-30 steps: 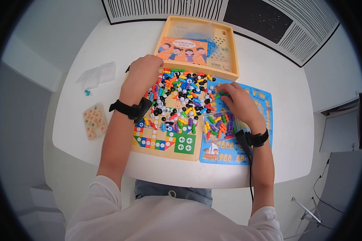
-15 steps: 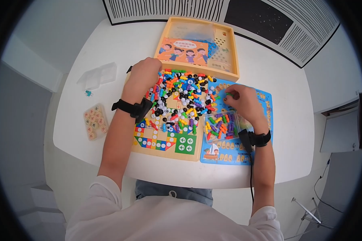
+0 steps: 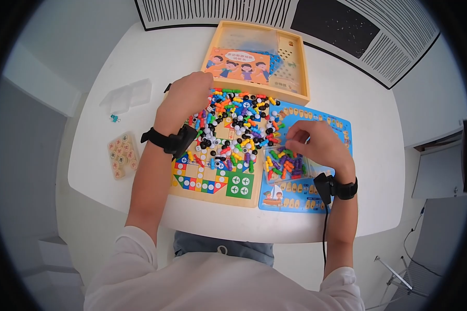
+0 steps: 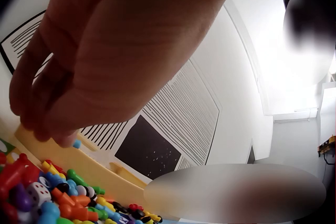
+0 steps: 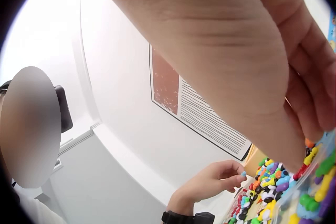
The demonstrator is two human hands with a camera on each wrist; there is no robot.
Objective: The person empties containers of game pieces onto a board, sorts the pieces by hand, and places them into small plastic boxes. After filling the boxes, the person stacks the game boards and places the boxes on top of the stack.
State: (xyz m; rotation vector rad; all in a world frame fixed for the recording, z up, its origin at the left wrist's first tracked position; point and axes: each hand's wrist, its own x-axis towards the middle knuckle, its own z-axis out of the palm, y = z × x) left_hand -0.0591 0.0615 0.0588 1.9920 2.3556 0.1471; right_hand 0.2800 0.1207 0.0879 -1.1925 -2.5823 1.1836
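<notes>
In the head view, the left hand (image 3: 188, 94) is at the upper left of the heaped coloured pegs and balls (image 3: 238, 122). Its fingertips pinch a small light-blue piece (image 5: 243, 173), seen in the right wrist view. The right hand (image 3: 319, 142) is over the clear box of coloured pegs (image 3: 285, 165), fingers bent downward. In the right wrist view its thumb and fingers stand apart, with no piece plainly held. Colourful pieces and a white die (image 4: 38, 193) lie below the left hand.
A wooden tray (image 3: 305, 78) with an orange booklet (image 3: 238, 66) stands behind the printed wooden board (image 3: 213, 196). The blue board (image 3: 342, 129) lies at right. At left are an empty clear box (image 3: 135, 97), a teal clip (image 3: 114, 118) and a box of round discs (image 3: 122, 155).
The right hand has moved down and toward the clear box from the edge of the heap. The green piece seen at its fingertips is no longer visible there. The left hand has barely moved.
</notes>
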